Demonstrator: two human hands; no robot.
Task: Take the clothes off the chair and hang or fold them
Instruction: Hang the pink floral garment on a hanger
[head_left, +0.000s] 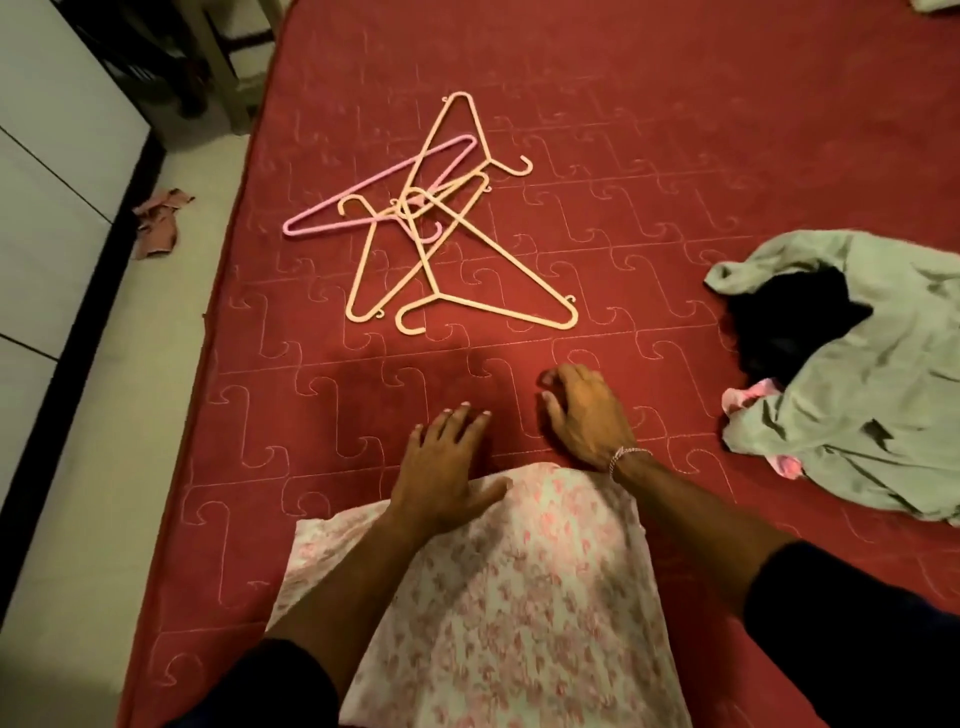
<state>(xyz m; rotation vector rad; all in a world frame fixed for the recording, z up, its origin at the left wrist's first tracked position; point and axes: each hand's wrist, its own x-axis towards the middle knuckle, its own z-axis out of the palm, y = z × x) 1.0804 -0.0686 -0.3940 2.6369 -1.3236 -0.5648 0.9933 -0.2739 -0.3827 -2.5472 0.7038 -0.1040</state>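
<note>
Pink-and-white floral cotton garment (483, 597) lies flat at the near edge of the quilted red mattress (649, 130). Left hand (441, 467) rests on its upper edge, fingers spread and straight; right hand (584, 410) sits on the mattress just beyond the cloth, fingers loosely curled (holding nothing). Tangled cream and pink plastic hangers (431, 223) lie farther off; a crumpled pale-green garment (872, 395) lies at right.

Hangers: three cream (470, 291), one pink (363, 195). Garments on bed: one floral (493, 597), one green (872, 395), one black (795, 322).
</note>
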